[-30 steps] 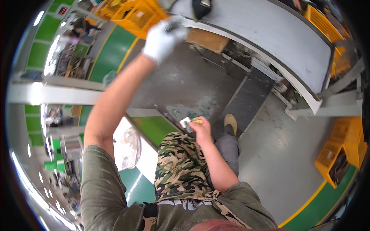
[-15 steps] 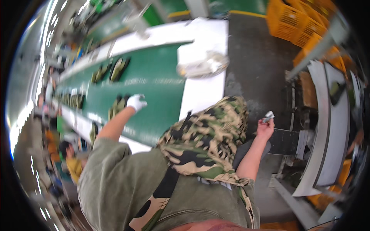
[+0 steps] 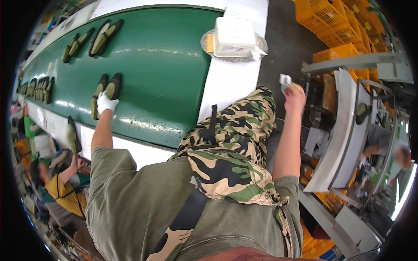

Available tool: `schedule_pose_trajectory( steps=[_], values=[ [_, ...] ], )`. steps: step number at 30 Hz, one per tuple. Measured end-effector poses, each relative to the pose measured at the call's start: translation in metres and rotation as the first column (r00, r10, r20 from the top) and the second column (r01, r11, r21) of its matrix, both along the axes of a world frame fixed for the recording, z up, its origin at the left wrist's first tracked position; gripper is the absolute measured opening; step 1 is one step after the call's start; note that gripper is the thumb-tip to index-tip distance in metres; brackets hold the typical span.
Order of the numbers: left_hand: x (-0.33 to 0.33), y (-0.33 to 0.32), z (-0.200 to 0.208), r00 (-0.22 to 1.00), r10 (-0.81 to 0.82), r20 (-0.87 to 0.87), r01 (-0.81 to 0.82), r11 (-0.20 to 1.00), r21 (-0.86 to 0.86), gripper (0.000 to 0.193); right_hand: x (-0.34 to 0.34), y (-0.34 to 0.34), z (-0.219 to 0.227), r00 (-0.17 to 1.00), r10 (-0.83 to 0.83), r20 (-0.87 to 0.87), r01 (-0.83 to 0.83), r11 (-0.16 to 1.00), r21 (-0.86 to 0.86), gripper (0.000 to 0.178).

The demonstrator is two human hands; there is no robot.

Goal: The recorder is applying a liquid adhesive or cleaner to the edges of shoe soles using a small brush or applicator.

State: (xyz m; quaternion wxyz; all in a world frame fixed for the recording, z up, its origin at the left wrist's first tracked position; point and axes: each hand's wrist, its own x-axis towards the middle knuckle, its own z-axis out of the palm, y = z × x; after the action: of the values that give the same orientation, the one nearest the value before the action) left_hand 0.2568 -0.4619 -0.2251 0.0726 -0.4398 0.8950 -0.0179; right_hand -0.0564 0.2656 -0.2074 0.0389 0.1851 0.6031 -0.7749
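Note:
My left hand (image 3: 106, 103), in a white glove, reaches over the green belt (image 3: 152, 87). Its fingers are closed on the heel end of a pair of dark-toed, olive shoes (image 3: 113, 87). Out to the right, my bare right hand (image 3: 294, 95) is raised with its fingers pinched on a small crumpled silvery-white packet (image 3: 285, 82), whose contents cannot be made out. Further pairs of olive shoes lie beyond: one pair (image 3: 102, 42), another (image 3: 78, 45), and several shoes in a row (image 3: 42, 90) at the far left.
A white box (image 3: 235, 37) rests on a round tray (image 3: 208, 42) at the belt's end. Orange crates (image 3: 322, 17) are stacked at the far right, near a metal-framed white rack (image 3: 333, 143). A co-worker in yellow (image 3: 65, 191) sits at the left; another person (image 3: 383, 143) is at the right.
My left hand has moved onto the pair of shoes it was beside. My right hand, still holding the packet, appears higher. The head view has shifted, showing more of the shoes and white box.

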Motion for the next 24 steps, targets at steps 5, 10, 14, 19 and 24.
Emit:
schedule_pose_trajectory(
  steps=[5, 10, 14, 19, 24],
  values=[
    [0.001, -0.036, -0.019, 0.997, 0.012, 0.073, -0.014, 1.000, 0.025, 0.084, -0.055, -0.084, 0.018, 0.962, 0.160, -0.220, -0.017, 0.842, 0.539, 0.021],
    [-0.003, -0.025, -0.010, 0.991, 0.130, 0.038, -0.131, 0.991, 0.025, 0.083, -0.101, -0.105, 0.037, 0.977, 0.117, -0.181, 0.054, 0.678, 0.733, 0.024],
    [-0.030, -0.020, 0.019, 0.909, 0.262, 0.324, -0.307, 0.947, 0.096, 0.069, -0.126, -0.101, 0.039, 0.958, 0.244, -0.152, 0.032, 0.435, 0.900, 0.022],
    [0.007, -0.037, -0.007, 0.909, 0.304, 0.285, -0.324, 0.946, 0.025, 0.060, -0.143, -0.122, 0.023, 0.834, 0.521, -0.182, 0.110, 0.168, 0.980, 0.013],
    [-0.018, 0.007, 0.006, 0.938, 0.095, 0.332, -0.162, 0.971, 0.179, 0.058, -0.155, -0.126, 0.008, 0.770, 0.628, -0.116, 0.119, 0.038, 0.992, 0.008]
  ],
)
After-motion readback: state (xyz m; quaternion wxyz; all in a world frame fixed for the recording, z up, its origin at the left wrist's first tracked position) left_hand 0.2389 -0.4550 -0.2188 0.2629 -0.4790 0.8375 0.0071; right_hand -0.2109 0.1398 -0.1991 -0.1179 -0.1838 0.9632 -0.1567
